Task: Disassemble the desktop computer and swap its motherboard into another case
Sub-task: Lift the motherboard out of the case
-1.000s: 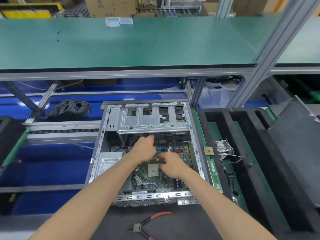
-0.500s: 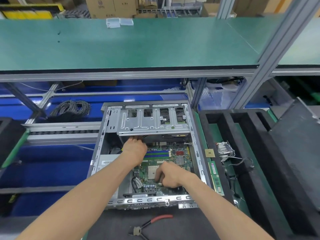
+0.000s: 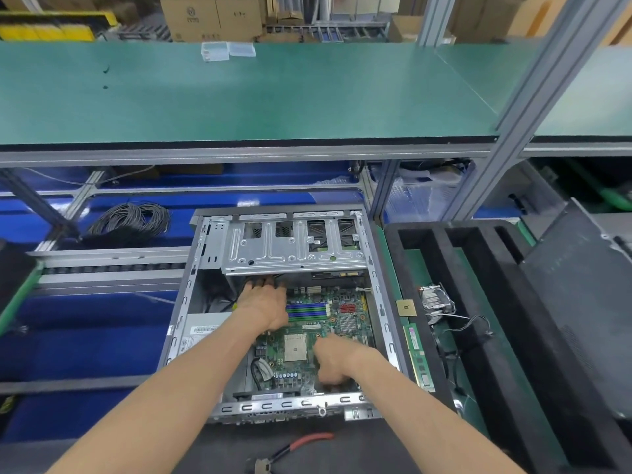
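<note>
The motherboard (image 3: 318,340) lies flat inside the open case (image 3: 201,302) at lower centre, hemmed by its walls and the drive cage (image 3: 294,249) above. The left hand (image 3: 265,307) reaches under that cage, its grip hidden. The right hand (image 3: 337,362) curls fingers onto the board's lower right edge. Pliers (image 3: 290,449) lie below. Labels unreadable.

My left hand (image 3: 265,307) reaches under the drive cage (image 3: 294,246), so my fingertips vanish in its shadow and I cannot tell what they touch. My right hand (image 3: 337,362) curls down onto the motherboard (image 3: 307,336) near the case's (image 3: 178,323) front edge, its fingers hidden beneath my knuckles, so whether that grip holds anything stays unclear. The pliers (image 3: 290,449) are cut off by the bottom edge, and the board's labels are too small to read.
</note>
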Available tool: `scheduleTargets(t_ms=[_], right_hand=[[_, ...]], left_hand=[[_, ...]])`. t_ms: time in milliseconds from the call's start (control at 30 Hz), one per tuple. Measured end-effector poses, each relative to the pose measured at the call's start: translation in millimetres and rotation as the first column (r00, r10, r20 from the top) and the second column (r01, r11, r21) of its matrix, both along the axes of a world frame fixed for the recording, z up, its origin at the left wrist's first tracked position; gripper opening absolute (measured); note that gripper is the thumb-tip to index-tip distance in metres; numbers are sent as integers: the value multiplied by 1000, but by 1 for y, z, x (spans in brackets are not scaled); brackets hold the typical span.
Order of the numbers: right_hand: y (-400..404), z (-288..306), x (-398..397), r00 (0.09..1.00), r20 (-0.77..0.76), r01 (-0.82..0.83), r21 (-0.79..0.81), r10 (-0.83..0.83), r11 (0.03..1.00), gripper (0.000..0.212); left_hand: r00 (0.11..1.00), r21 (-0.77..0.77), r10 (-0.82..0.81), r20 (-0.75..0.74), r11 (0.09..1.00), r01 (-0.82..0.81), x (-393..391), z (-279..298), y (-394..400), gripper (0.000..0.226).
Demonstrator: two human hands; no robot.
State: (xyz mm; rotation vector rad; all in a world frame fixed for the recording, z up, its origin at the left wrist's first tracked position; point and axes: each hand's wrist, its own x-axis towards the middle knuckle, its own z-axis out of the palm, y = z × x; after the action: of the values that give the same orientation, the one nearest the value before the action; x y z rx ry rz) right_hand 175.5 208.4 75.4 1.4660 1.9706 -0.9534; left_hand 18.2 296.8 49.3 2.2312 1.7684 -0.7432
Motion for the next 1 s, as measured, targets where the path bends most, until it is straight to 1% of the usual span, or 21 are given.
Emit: scheduleTargets(t_ms=[67,100,200,267,300,367,433,500,600,700,733,867,1000], right_hand=[[0,0,1,1000,21,-4,50,3,999,25],[1,1,0,999,36,-3,94,-1,996,27],[5,1,0,997,71,-8,242,-10,970,16],[8,-1,0,995,43,70,325,-88,943,17],[10,-2,0,990,4,127,368,-139,921,24],[17,-5,1,975,-80,221,459,-208,860,46],[24,-9,2,969,-114,245,529,-218,813,54],[29,-12,3,975,-88,221,540,-206,812,57],[34,-20,2,976,-57,211,503,-212,838,64],[37,-25,2,973,-40,218,497,-229,840,68],[39,-25,1,971,-47,224,505,-233,834,67],[42,-29,-2,970,-95,239,507,-222,828,64],[43,-32,-4,967,-119,253,496,-224,830,64]], left_hand=[[1000,7,4,14,1000,-4,0,-1,1,68],[1000,1,13,26,1000,-13,0,-1,2,66],[997,-31,46,55,999,-45,0,1,2,61],[997,-34,56,54,998,-55,0,3,2,62],[997,-30,57,49,998,-55,0,3,1,63],[998,-16,51,40,999,-51,1,4,1,66],[998,-3,51,45,999,-51,2,3,1,69],[996,-1,61,65,998,-61,2,1,2,69],[988,-33,102,116,995,-98,2,-1,4,57],[983,-59,122,137,992,-115,2,-2,7,53],[983,-66,125,137,991,-117,2,-3,9,55],[986,-146,139,93,981,-125,4,-7,13,77],[985,-193,152,86,972,-133,8,-9,15,75]])
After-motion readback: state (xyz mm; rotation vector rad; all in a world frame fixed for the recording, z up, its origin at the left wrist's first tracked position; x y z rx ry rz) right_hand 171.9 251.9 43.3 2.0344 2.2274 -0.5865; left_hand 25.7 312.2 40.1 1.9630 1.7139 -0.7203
